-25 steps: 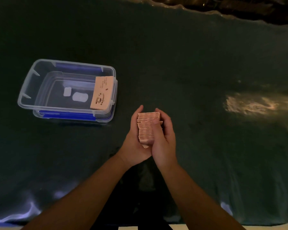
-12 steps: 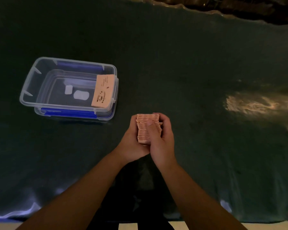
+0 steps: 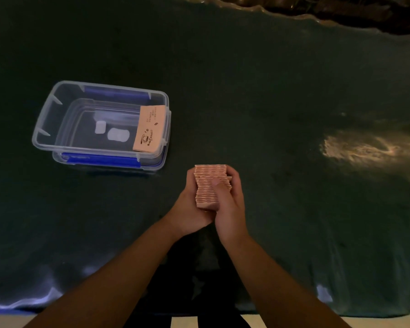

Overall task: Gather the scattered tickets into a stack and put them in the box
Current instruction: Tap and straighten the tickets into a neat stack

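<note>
Head view: both hands, left hand & right hand, closed round the ticket stack; no loose ones seen. One ticket already in the box; stack not yet in.

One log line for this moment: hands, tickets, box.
left hand + right hand: grip ticket stack | box: open, one ticket inside | stack outside box

Both forearms are bare to the frame's bottom edge, with no sleeves; the left hand and right hand are ungloved.
</note>
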`<state>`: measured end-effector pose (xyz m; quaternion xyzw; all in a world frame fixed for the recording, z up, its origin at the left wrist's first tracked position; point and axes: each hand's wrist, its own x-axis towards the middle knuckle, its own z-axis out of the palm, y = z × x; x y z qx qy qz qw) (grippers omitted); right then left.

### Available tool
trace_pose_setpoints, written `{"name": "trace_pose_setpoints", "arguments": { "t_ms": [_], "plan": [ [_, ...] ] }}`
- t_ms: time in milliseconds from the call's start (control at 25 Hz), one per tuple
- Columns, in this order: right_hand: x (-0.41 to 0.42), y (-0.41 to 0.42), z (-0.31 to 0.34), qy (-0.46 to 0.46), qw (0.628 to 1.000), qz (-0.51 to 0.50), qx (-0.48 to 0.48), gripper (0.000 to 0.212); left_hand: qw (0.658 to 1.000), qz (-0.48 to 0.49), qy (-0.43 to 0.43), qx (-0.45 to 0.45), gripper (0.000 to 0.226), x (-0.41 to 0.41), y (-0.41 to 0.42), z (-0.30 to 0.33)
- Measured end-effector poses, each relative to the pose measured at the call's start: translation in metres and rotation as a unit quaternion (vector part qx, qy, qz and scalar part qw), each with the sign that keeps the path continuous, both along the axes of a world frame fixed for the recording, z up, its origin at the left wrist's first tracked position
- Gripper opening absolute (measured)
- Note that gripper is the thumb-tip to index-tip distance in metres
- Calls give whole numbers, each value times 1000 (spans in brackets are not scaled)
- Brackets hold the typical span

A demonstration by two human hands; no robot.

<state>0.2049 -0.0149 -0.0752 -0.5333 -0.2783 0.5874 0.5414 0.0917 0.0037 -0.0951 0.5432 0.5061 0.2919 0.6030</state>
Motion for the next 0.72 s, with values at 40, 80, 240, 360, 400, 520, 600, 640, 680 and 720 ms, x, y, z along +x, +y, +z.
{"name": "trace_pose_setpoints", "arguments": {
  "t_ms": [40, 80, 240, 360, 400, 520, 600, 640, 680, 720],
  "plan": [
    [0, -1, 0, -9, 1000, 2, 4, 35, 1000, 5, -2, 2, 85, -1, 1, 0],
    [-1, -2, -1, -19, 1000, 8, 5, 40, 1000, 13, -6, 2, 85, -1, 2, -1],
    [9, -4, 0, -69, 995, 72, -11, 86, 999, 24, -3, -20, 83, -10, 7, 3],
    [37, 0, 2, -116, 975, 190, 1, 102, 999, 12, -10, -40, 88, -18, 15, 7],
    [45, 0, 1, -134, 964, 228, 3, 105, 998, 16, -21, -57, 90, -19, 16, 8],
    [59, 0, -4, -168, 944, 284, 11, 115, 992, 26, -65, -108, 87, -18, 15, 14],
    [62, 2, -3, -188, 939, 286, 17, 117, 985, 25, -112, -131, 79, -18, 13, 19],
    [64, 4, -2, -199, 938, 283, 21, 114, 981, 18, -135, -135, 78, -18, 13, 22],
    [65, 5, -1, -199, 939, 280, 21, 111, 978, 11, -153, -139, 79, -18, 13, 25],
    [68, 6, 1, -192, 942, 276, 15, 109, 975, 8, -166, -146, 85, -18, 14, 26]
  ]
}}
